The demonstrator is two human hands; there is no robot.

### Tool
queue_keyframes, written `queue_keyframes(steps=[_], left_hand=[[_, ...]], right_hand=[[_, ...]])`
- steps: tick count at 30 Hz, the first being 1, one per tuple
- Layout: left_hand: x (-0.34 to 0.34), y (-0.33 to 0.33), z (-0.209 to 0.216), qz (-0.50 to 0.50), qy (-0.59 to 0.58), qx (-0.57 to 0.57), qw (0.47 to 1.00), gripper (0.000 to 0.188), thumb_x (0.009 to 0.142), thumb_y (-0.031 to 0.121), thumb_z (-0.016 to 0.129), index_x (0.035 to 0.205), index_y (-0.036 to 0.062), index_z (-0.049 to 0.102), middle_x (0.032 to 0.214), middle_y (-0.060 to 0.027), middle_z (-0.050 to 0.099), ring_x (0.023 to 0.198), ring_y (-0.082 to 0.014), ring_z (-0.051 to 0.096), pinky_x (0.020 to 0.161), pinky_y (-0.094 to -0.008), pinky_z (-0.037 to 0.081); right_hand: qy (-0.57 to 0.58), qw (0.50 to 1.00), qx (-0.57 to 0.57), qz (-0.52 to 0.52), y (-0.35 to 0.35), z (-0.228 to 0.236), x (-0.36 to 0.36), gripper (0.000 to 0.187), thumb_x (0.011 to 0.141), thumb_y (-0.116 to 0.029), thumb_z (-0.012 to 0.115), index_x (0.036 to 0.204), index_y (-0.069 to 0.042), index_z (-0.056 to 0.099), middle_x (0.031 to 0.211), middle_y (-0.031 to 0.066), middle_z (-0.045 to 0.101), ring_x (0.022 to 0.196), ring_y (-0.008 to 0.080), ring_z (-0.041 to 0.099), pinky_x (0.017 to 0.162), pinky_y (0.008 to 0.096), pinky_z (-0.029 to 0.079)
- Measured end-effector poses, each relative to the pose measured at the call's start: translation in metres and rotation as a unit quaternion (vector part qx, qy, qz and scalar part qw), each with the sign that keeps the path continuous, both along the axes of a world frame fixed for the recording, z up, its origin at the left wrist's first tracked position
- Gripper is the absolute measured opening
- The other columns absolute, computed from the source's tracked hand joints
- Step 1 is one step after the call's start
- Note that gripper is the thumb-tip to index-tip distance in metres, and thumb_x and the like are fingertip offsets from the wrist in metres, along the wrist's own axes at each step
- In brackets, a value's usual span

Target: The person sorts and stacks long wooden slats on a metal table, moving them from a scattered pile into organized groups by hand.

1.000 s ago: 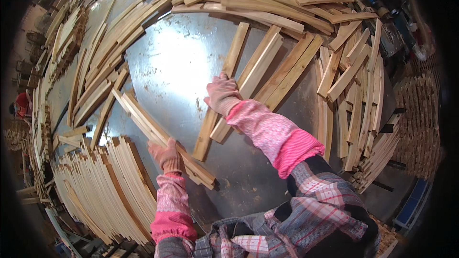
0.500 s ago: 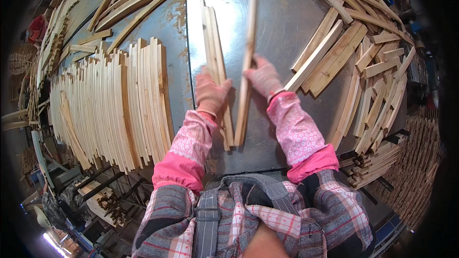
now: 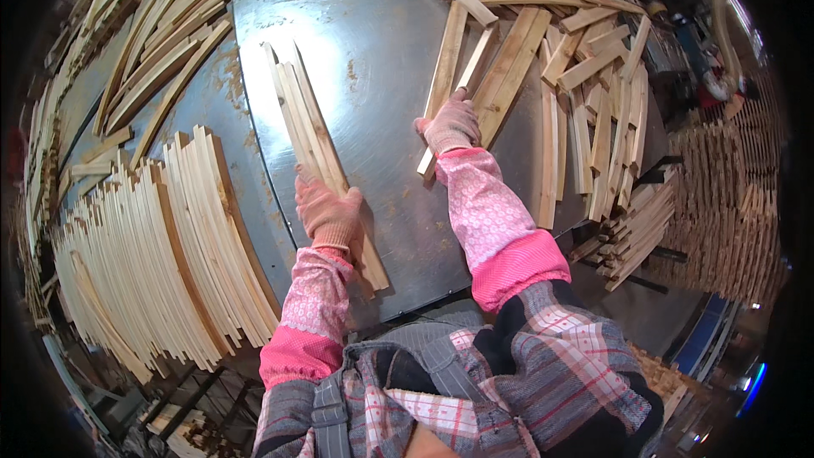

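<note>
My left hand [image 3: 326, 214], in a pale orange glove, is closed over a narrow bundle of wooden strips [image 3: 315, 131] lying on the metal tabletop. Its thumb lies along the right side of the bundle and its fingers along the left. Farther right, my right hand [image 3: 452, 125], gloved alike, closes round a light wooden strip [image 3: 476, 61]. That strip lies at the edge of a loose group of boards, between a thinner board [image 3: 448, 51] and a wide plank pair [image 3: 515, 59]. The glove hides the strip's middle.
A neat row of upright-lying strips [image 3: 161, 246] fills the table's left side. Loose strips [image 3: 161, 68] are heaped at the far left, and short offcuts [image 3: 593, 64] at the right. A seam crosses the metal table [image 3: 390, 203]. Stacked wood [image 3: 721, 203] stands beyond the right edge.
The view has turned right. My right hand has let go of its earlier strip, which now appears to lie against the bundle, and has moved right onto another strip. My left hand stays on the bundle.
</note>
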State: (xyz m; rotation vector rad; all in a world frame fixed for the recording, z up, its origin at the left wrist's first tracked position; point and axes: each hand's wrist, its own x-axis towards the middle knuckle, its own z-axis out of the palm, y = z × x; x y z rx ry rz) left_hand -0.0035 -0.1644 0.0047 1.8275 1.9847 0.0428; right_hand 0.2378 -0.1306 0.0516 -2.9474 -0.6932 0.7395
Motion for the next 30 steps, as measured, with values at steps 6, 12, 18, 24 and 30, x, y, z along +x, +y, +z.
queue_keyframes(steps=[6, 12, 18, 24, 30], left_hand=[[-0.011, 0.0, 0.007, -0.011, -0.035, 0.034, 0.999, 0.11, 0.073, 0.04, 0.079, 0.155, -0.0038, 0.019, 0.151, -0.0305, 0.037, 0.137, -0.0432, 0.041, 0.114, -0.044, 0.036], [-0.015, 0.003, 0.006, -0.014, -0.017, 0.007, 1.0, 0.113, 0.073, 0.042, 0.081, 0.155, -0.003, 0.017, 0.149, -0.0283, 0.039, 0.134, -0.0425, 0.044, 0.112, -0.0446, 0.038], [-0.006, 0.005, -0.005, 0.029, -0.022, 0.044, 0.998, 0.121, 0.071, 0.05, 0.083, 0.155, -0.0052, 0.016, 0.152, -0.0285, 0.035, 0.137, -0.0422, 0.042, 0.114, -0.0453, 0.036], [0.009, 0.001, 0.02, 0.022, 0.008, 0.002, 1.0, 0.12, 0.072, 0.049, 0.08, 0.155, -0.0075, 0.015, 0.154, -0.0274, 0.031, 0.138, -0.0399, 0.04, 0.113, -0.0443, 0.035], [0.002, 0.001, 0.008, 0.028, -0.015, 0.036, 0.999, 0.117, 0.071, 0.045, 0.081, 0.154, -0.0072, 0.018, 0.152, -0.0279, 0.036, 0.136, -0.0411, 0.042, 0.112, -0.0435, 0.037]], right_hand=[[0.063, 0.989, 0.12, -0.06, -0.08, -0.045, 0.059, 0.063, 0.076, -0.022, 0.077, 0.132, 0.0, 0.054, 0.124, 0.0216, 0.065, 0.115, 0.034, 0.064, 0.097, 0.0388, 0.052], [0.197, 0.911, 0.36, -0.049, -0.14, -0.042, -0.006, 0.059, 0.085, -0.02, 0.071, 0.137, 0.001, 0.053, 0.12, 0.0205, 0.067, 0.11, 0.0293, 0.065, 0.098, 0.0364, 0.05], [0.201, 0.935, 0.118, 0.266, -0.086, -0.025, -0.098, 0.054, 0.089, -0.026, 0.067, 0.137, -0.007, 0.053, 0.135, 0.02, 0.055, 0.126, 0.0384, 0.053, 0.109, 0.0474, 0.044], [-0.018, 1.0, 0.022, -0.01, 0.004, 0.004, 0.023, 0.085, 0.08, -0.033, 0.081, 0.144, -0.002, 0.034, 0.132, 0.0224, 0.057, 0.126, 0.0344, 0.056, 0.102, 0.0428, 0.051], [0.308, 0.908, 0.276, 0.056, -0.051, -0.046, 0.029, 0.044, 0.081, -0.013, 0.069, 0.121, 0.004, 0.059, 0.111, 0.017, 0.066, 0.107, 0.0264, 0.066, 0.089, 0.0339, 0.053]])
